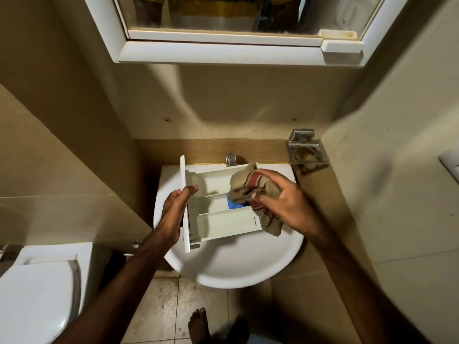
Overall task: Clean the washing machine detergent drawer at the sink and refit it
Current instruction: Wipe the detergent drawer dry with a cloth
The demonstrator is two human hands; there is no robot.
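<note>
At the far left of this small bathroom, the white toilet lid [32, 289] fills the lower corner, with beige tiled wall above it. Moving right, my left hand [175, 209] comes up from below and grips the detergent drawer [223, 219] by its front panel, fingers curled behind the panel and thumb hooked over its edge. The drawer hangs just over the white round sink [231, 266], front panel to the left, open compartments facing up at me, a blue insert showing in the middle one. The tap [231, 158] stands behind it at the wall; I see no water running.

Further right, my right hand [280, 197] is closed around a bunched beige and red cloth [253, 192], which is pressed at the drawer's far end, part of it dangling below. A metal holder [306, 152] is fixed on the wall to the right. A mirrored cabinet [236, 28] hangs overhead.

I judge the drawer light, stiff moulded plastic, probably slick if wet, with thin dividers that could snap if levered. The front panel is the sound place to hold; the cloth is soft and will push into corners.
</note>
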